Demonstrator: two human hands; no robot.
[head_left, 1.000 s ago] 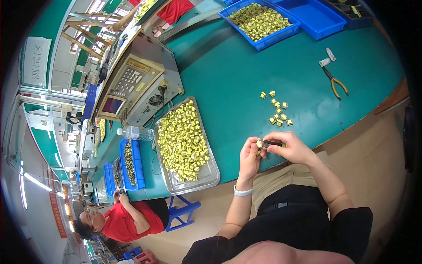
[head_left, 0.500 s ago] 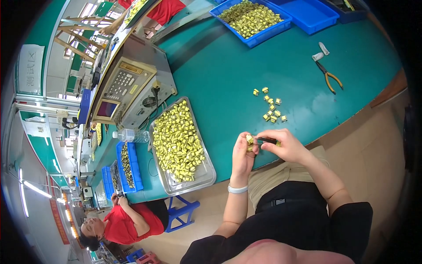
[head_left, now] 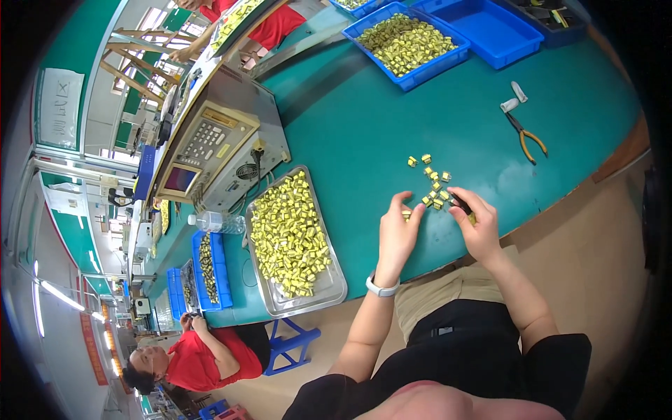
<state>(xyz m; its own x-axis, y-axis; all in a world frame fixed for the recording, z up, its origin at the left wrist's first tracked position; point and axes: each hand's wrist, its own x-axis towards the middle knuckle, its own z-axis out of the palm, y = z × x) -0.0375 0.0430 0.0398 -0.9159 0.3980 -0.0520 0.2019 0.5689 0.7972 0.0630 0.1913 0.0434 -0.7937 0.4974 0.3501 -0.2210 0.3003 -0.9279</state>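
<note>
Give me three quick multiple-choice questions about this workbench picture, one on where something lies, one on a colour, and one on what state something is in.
1. Where do the pliers lie on the green table?
A. inside the metal tray
B. to the person's right, beyond the loose yellow parts
C. on the test instrument

2. What colour is the bin that holds yellow parts at the far side of the table?
A. blue
B. red
C. white

3. What state is the metal tray in?
A. empty
B. turned upside down
C. heaped with small yellow parts

Answers:
1 B, the pliers rest on bare table, right of the small cluster of loose yellow parts.
2 A, the bin's walls are plainly blue.
3 C, the yellow parts cover nearly the whole tray, left of the left hand.
</note>
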